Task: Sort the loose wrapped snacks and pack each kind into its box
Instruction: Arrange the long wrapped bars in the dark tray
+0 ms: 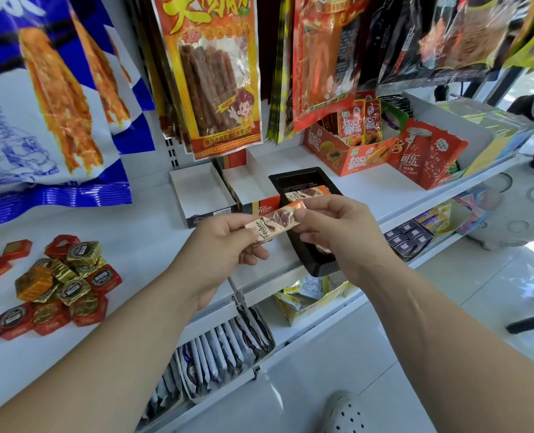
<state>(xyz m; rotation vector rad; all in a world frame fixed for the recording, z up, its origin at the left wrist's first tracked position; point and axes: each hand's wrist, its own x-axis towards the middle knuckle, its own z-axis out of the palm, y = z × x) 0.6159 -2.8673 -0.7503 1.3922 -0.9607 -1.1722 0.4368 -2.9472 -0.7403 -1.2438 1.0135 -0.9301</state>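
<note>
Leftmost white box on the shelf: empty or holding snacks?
Empty. The leftmost white box shows only bare white floor and walls, no wrappers inside.

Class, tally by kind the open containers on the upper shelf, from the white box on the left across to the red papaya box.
White-lined cardboard boxes: 2
Black tray: 1
Red papaya display box: 1
Total: 4

Two hands (222, 245) (337, 232), one held bar (273, 221), one black tray (294, 179).
</note>
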